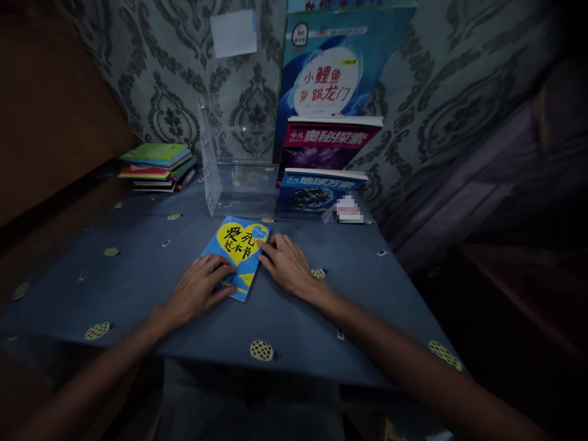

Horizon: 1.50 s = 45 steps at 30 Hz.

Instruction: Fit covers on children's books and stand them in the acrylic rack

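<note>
A small blue book (pixel 248 267) with a yellow heart and black Chinese characters on its cover lies at a slant on the table, between my two hands. My left hand (pixel 198 286) holds its left side, with fingers and thumb over the lower part of the cover and hiding some of it. On the opposite side, my right hand (pixel 288 263) has its thumb and fingertips bent against the right edge. Just behind the book stands a clear acrylic book rack (pixel 209 159); its left half shows bare tiers.
The rack's right half bears a blue book (pixel 305 199), a purple book (pixel 316 156) and a tall teal book (pixel 331 79). Several books (pixel 158 160) are stacked at the back left. A blue cloth with pineapple prints covers the table (pixel 138 269). Patterned wallpaper rises behind.
</note>
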Each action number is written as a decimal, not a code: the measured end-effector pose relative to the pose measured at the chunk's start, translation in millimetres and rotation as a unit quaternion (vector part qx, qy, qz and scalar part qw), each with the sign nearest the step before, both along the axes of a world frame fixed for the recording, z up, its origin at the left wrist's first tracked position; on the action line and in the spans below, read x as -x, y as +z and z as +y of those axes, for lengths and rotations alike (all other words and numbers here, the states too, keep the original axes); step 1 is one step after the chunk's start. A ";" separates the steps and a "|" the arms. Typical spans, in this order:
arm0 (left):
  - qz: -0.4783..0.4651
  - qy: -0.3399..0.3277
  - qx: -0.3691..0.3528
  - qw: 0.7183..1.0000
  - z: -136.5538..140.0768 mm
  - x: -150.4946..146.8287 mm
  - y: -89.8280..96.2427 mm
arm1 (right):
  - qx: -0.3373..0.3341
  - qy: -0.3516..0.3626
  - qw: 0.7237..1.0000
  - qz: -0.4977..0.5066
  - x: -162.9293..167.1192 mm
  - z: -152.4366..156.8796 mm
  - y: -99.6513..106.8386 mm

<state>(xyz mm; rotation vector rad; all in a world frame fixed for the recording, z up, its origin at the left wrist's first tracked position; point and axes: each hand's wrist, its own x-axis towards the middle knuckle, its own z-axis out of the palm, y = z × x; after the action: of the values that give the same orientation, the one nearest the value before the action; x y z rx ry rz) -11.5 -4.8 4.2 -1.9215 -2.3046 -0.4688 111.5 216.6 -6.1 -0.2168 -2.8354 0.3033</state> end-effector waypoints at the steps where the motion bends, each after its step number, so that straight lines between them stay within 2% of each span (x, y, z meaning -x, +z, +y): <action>1: -0.007 0.003 0.007 1.000 0.5 1.4 0.6 | -0.003 -0.023 1.000 -0.006 5.6 3.7 1.1; 5: -0.027 0.027 0.030 0.999 4.2 13.7 -1.3 | -0.003 -0.084 0.996 -0.016 20.1 13.6 -0.2; 9: -0.085 0.066 0.023 0.994 7.4 28.4 -10.6 | 0.032 -0.056 0.998 -0.022 25.0 22.1 -8.4; 12: -0.132 0.061 0.020 0.989 7.7 34.2 -13.7 | 0.061 -0.047 0.996 -0.040 25.0 27.5 -11.6; 17: -0.158 0.055 0.038 0.985 6.1 36.6 -12.5 | 0.029 -0.051 0.998 -0.025 23.9 18.1 -4.0; 20: -0.144 0.052 0.023 0.988 5.8 38.2 -16.9 | 0.027 0.022 0.999 -0.008 34.7 -2.0 5.1; 23: -0.128 0.049 -0.001 0.991 5.8 39.8 -22.9 | 0.091 0.151 0.984 -0.031 59.6 -22.0 11.7; 26: -0.116 0.049 -0.018 0.992 6.0 41.2 -26.4 | 0.122 0.167 0.977 -0.048 88.3 -28.1 12.3; 30: -0.107 0.054 -0.012 0.993 6.5 43.5 -28.4 | 0.118 0.134 0.981 -0.079 109.6 -20.3 9.3; 34: -0.096 0.066 -0.009 0.993 6.4 45.3 -30.8 | 0.105 0.067 0.989 -0.086 110.6 -17.6 8.2; 41: -0.088 0.086 -0.003 0.992 5.8 46.6 -32.3 | 0.114 -0.066 0.989 -0.067 83.3 -21.1 6.1; 45: -0.089 0.096 0.013 0.991 6.8 47.5 -31.4 | 0.115 -0.089 0.987 -0.063 60.8 -23.6 6.9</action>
<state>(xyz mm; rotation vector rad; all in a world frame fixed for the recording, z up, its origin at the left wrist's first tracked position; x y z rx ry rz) -59.0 2.0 -27.2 -1.7077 -2.5875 -0.6128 50.7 193.0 0.8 -0.5516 -2.8740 0.5969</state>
